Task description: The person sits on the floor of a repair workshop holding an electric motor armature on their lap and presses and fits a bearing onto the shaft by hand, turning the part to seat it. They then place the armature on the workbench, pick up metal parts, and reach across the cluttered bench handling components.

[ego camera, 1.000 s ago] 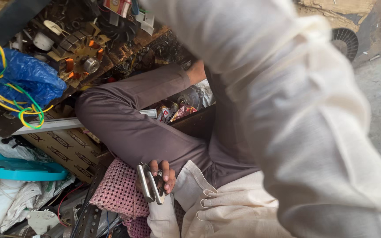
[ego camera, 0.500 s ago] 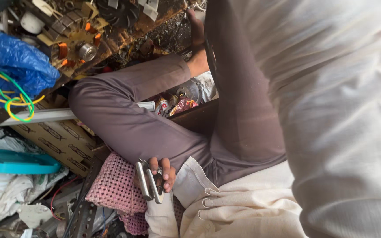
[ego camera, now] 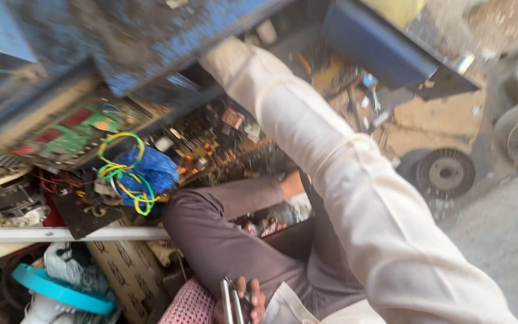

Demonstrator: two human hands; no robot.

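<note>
My left hand [ego camera: 248, 300] rests on my lap at the bottom edge, fingers wrapped around a shiny metal tool [ego camera: 230, 301] with two parallel handles. My bent leg in grey-brown trousers [ego camera: 217, 240] lies just above it. My right arm in a cream sleeve [ego camera: 337, 174] stretches from the lower right up to the top centre. Its cuff [ego camera: 226, 60] ends under a scuffed blue metal panel [ego camera: 169, 42], and the hand itself is hidden behind that panel.
Circuit boards and electronic scrap [ego camera: 205, 150] are piled ahead, with a blue bag tangled in yellow-green wire [ego camera: 142, 171]. A white rail [ego camera: 61, 234], a turquoise ring [ego camera: 61, 291] and a pink mesh cloth [ego camera: 190, 306] are at left. Fan grilles [ego camera: 445, 174] lie on the dusty ground at right.
The view has swung upward, showing the blue panel. My right arm has reached up under it. My left hand still holds the metal tool on my lap.
</note>
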